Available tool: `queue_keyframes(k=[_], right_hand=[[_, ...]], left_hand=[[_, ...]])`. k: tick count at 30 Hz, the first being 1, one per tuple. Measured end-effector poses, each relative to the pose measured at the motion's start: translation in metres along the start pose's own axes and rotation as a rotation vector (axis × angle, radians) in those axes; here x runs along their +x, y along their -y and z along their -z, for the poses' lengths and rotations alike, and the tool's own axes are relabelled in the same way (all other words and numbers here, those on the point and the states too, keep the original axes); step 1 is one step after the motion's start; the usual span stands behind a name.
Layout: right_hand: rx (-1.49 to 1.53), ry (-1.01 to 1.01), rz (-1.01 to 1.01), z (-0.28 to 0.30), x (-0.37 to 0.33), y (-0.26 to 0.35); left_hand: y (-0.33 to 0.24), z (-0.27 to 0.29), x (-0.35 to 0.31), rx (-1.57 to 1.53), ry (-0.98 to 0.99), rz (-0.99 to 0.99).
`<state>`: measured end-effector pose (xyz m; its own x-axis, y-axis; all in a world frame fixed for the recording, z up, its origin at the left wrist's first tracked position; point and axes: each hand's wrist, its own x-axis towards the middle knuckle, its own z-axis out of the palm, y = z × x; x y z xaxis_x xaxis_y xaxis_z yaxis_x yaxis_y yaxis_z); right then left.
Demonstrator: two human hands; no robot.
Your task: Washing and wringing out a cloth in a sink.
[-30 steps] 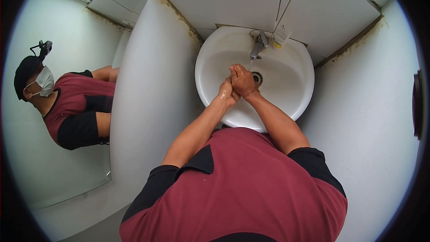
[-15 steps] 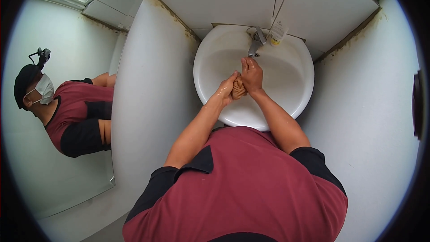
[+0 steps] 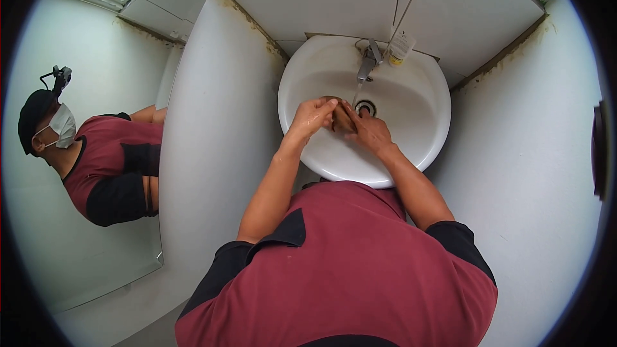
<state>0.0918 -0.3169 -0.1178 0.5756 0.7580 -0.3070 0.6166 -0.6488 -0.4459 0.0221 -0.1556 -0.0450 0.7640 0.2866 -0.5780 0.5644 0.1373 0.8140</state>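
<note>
A wet brown piece, seemingly a folded cloth (image 3: 343,117), is held between my two hands over the white washbasin (image 3: 308,83). My left hand (image 3: 315,116) pinches its upper left side, with thumb and fingers closed on it. On the other side, my right hand (image 3: 371,132) grips its right edge, fingers laid along it and partly hiding it. A thin stream of water falls from the metal tap (image 3: 367,64) just beyond the cloth. The dark round drain (image 3: 366,108) shows beside the right fingers. Both hands look wet.
A clear bottle with a white and yellow label (image 3: 400,49) stands on the basin rim, right of the tap. White walls (image 3: 527,154) close in on both sides. At the left, a mirror (image 3: 96,250) reflects a masked person in a maroon shirt.
The crumpled cloth has been spread flatter between the hands. My right hand has moved down and right from below the tap spout, and running water and the drain now show.
</note>
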Motion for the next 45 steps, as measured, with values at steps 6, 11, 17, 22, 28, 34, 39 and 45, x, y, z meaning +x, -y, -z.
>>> queue_keyframes(k=[6, 11, 17, 22, 28, 34, 39, 45], right_hand=[[0.449, -0.370, 0.097, -0.029, 0.021, -0.040], [-0.003, -0.222, -0.044, -0.017, 0.012, -0.022], [0.080, -0.280, -0.076, -0.037, 0.031, -0.035], [0.360, -0.800, 0.288, 0.002, 0.010, 0.009], [0.613, -0.850, 0.570, -0.003, -0.013, 0.067], [0.322, -0.907, 0.723, -0.021, 0.017, 0.042], [0.230, -0.656, 0.060, -0.032, 0.048, -0.003], [0.453, -0.861, 0.301, -0.017, 0.011, 0.047]], left_hand=[[-0.031, 0.008, 0.002, 0.084, -0.313, -0.594], [0.014, 0.010, 0.020, -0.156, -0.104, -0.117], [0.051, 0.001, 0.022, -0.243, -0.087, 0.093], [0.059, -0.001, 0.022, -0.491, -0.116, 0.215], [0.063, -0.008, 0.048, -0.808, 0.479, 0.216], [0.086, -0.008, 0.085, -0.786, 0.528, 0.199], [0.101, -0.022, 0.092, -0.619, 0.045, 0.279], [0.091, -0.029, 0.084, -0.596, -0.051, 0.291]])
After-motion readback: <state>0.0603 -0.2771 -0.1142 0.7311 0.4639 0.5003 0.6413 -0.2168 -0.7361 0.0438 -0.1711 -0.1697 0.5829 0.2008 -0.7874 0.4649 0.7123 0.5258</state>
